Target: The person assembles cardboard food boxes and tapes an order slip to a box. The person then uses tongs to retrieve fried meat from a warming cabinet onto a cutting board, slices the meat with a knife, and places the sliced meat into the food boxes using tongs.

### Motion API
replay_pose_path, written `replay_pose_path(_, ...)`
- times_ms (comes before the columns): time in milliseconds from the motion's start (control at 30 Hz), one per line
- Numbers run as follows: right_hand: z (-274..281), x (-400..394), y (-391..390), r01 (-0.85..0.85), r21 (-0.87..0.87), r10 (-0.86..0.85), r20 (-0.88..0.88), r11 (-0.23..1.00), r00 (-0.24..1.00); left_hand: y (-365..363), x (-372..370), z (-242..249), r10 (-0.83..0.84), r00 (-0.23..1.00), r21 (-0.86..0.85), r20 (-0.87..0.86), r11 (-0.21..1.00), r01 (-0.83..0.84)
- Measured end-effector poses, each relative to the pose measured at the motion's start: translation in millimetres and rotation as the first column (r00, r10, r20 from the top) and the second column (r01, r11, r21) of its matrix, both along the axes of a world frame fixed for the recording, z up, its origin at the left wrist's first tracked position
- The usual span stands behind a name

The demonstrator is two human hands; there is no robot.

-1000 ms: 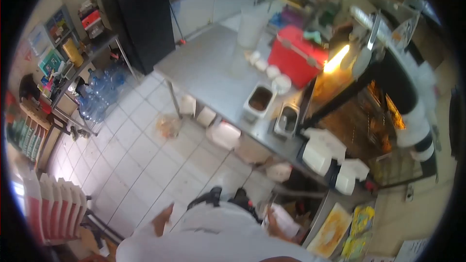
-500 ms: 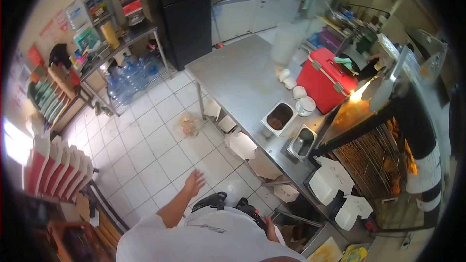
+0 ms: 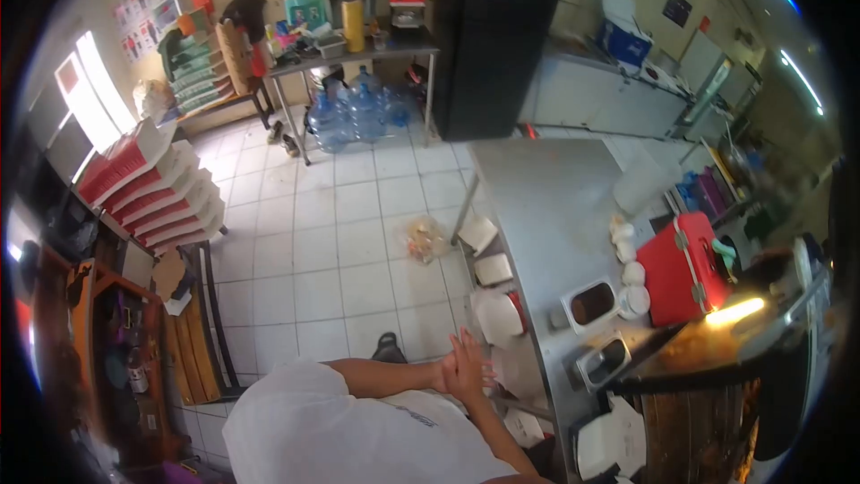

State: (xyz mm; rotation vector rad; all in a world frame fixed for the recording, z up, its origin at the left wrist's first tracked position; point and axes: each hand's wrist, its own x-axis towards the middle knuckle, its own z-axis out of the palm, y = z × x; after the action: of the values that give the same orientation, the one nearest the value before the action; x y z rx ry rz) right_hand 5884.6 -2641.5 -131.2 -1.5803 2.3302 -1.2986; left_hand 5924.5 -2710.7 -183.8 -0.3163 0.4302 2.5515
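Beside the steel table point(image 3: 548, 206), before the white shirt point(image 3: 358, 435), the left hand point(image 3: 442, 378) and the right hand point(image 3: 463, 380) touch each other, the right one's fingers stretched out and gripping nothing visible, while the overlap hides so much of the left that I cannot tell whether its fingers curl. Nearest to them are white boxes point(image 3: 495, 315) beneath the table; on its top stand two metal pans point(image 3: 572, 315) and a red cooler point(image 3: 674, 273), and what looks like a plastic bag point(image 3: 425, 240) lies on the tiled floor point(image 3: 296, 260).
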Motion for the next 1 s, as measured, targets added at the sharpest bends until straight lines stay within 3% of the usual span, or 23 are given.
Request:
replay_pose_path(100,-14,-14,-41,0.050,-0.149,-0.034,0.112,0.988,0.993,-63,-11,10,0.028,0.998,0.014,0.059,0.999,-0.029)
replay_pose_path(167,-15,-31,-85,0.128,-0.199,-0.124,0.033,0.972,0.992,-108,-20,17,0.069,0.998,-0.072,0.006,0.995,-0.068)
replay_pose_path(200,-15,-40,-108,0.171,-0.223,-0.175,0.000,0.960,0.985,-132,-25,22,0.093,0.994,-0.129,-0.065,0.987,-0.100)
replay_pose_path(367,6,-77,-220,0.117,-0.333,-0.044,0.219,0.936,0.975,-233,-36,83,0.235,0.907,-0.403,-0.349,0.837,-0.371)
replay_pose_path(433,8,-81,-269,0.409,-0.369,-0.029,0.713,0.835,0.701,-253,-37,110,0.200,0.809,-0.520,-0.553,0.676,-0.522)
replay_pose_path(467,10,-84,-293,0.543,-0.301,0.010,0.881,0.784,0.473,-267,-38,115,0.183,0.754,-0.585,-0.631,0.526,-0.618)
replay_pose_path(500,20,-87,-310,0.628,-0.163,0.104,0.986,0.761,0.130,-280,-39,120,0.157,0.704,-0.629,-0.692,0.348,-0.696)
replay_pose_path(567,53,-85,-340,0.300,-0.184,0.265,0.929,0.936,-0.257,-300,-47,117,0.112,0.627,-0.637,-0.771,-0.161,-0.754)
replay_pose_path(600,68,-83,-354,0.107,-0.217,0.242,0.862,0.970,-0.445,-314,-49,108,0.087,0.622,-0.619,-0.778,-0.276,-0.735)
replay_pose_path(633,77,-84,-369,-0.083,-0.218,0.144,0.841,0.972,-0.522,-330,-45,97,0.070,0.621,-0.595,-0.781,-0.389,-0.704)
replay_pose_path(667,78,-84,-385,-0.261,-0.206,0.039,0.849,0.943,-0.528,-347,-43,85,0.046,0.635,-0.583,-0.771,-0.453,-0.675)
replay_pose_path(700,78,-87,-401,-0.428,-0.164,-0.054,0.889,0.889,-0.455,-363,-40,78,0.025,0.649,-0.566,-0.760,-0.516,-0.643)
replay_pose_path(767,73,-96,-430,-0.724,-0.036,-0.174,0.961,0.689,-0.214,-390,-30,75,-0.005,0.705,-0.583,-0.710,-0.557,-0.591)
replay_pose_path(800,72,-101,-445,-0.835,0.023,-0.177,0.980,0.550,-0.089,-409,-32,61,0.020,0.802,-0.648,-0.597,-0.601,-0.468)
replay_pose_path(833,73,-104,-458,-0.912,0.084,-0.174,0.985,0.401,0.014,-417,-33,42,0.066,0.880,-0.714,-0.470,-0.615,-0.334)
replay_pose_path(900,74,-105,-484,-0.979,0.179,-0.090,0.981,0.099,0.170,-424,-28,40,0.224,0.919,-0.796,-0.324,-0.589,-0.137)
replay_pose_path(1000,83,-82,-511,-0.956,0.232,0.038,0.973,-0.180,0.229,-429,4,70,0.454,0.846,-0.837,-0.280,-0.548,0.017)
